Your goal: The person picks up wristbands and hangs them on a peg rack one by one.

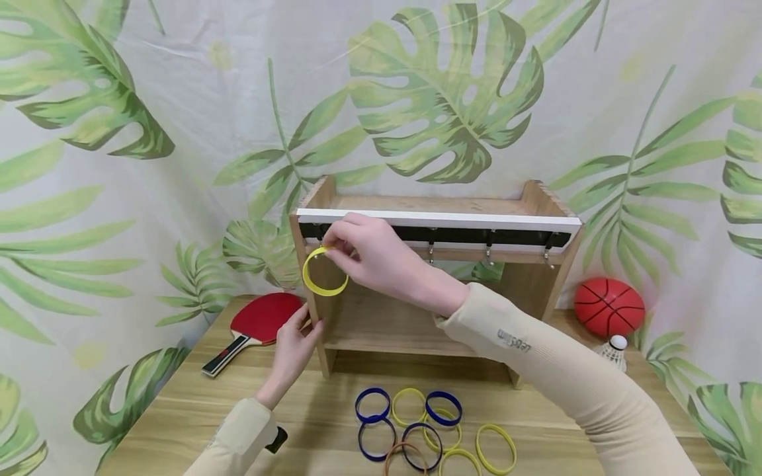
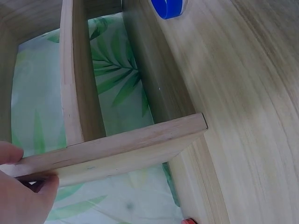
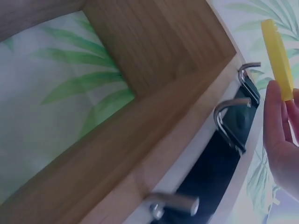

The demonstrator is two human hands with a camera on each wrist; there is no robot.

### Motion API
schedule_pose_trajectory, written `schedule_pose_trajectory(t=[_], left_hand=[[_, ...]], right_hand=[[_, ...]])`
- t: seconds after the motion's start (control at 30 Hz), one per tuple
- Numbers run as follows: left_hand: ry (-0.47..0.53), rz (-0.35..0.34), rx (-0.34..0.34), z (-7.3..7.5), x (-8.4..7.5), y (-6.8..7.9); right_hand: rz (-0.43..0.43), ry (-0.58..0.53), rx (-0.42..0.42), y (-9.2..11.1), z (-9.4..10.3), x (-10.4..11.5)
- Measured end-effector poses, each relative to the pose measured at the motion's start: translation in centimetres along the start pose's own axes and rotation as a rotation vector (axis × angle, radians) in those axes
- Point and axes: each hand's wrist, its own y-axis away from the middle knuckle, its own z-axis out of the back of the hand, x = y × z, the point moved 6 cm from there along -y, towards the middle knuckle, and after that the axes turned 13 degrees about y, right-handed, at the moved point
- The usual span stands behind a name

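Note:
My right hand point(image 1: 381, 254) pinches a yellow silicone wristband point(image 1: 324, 291) between thumb and fingers, in front of the leftmost hook of a hook rack point(image 1: 464, 235). The right wrist view shows the wristband point(image 3: 278, 60) beside the metal hooks point(image 3: 229, 112), apart from them. The black and white rack runs along the upper front of a wooden shelf point(image 1: 387, 324). Lower down on the left, my left hand point(image 1: 296, 347) grips the edge of the shelf's side panel point(image 2: 121, 144), with thumb and finger on opposite faces.
Several blue and yellow wristbands point(image 1: 443, 408) and an orange one point(image 1: 389, 453) lie on the wooden table point(image 1: 178, 423) before the shelf. A red table tennis paddle point(image 1: 264, 317) lies at left. A small red basketball point(image 1: 610, 307) and a shuttlecock point(image 1: 615, 350) are at right.

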Motion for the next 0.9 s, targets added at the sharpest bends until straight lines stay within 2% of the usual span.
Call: schedule_pose_trajectory(t=[0.17,0.27,0.6,0.77,0.9], left_hand=[[-0.003,-0.037,0.006,0.1,0.4,-0.1],[-0.011,-0.048,0.006,0.1,0.3,-0.1],[0.007,-0.034,0.026,0.0,0.2,-0.1],[0.004,-0.044,0.025,0.1,0.1,0.0],[-0.014,-0.032,0.033,0.3,0.2,-0.1]], right_hand=[[0.007,0.158,0.029,-0.8,-1.5,0.2],[0.008,0.217,0.052,-1.0,-2.2,0.3],[-0.016,0.274,0.077,-1.0,-3.4,0.4],[-0.005,0.323,0.080,-0.9,-3.4,0.7],[-0.006,0.318,0.071,-0.6,-2.7,1.0]])
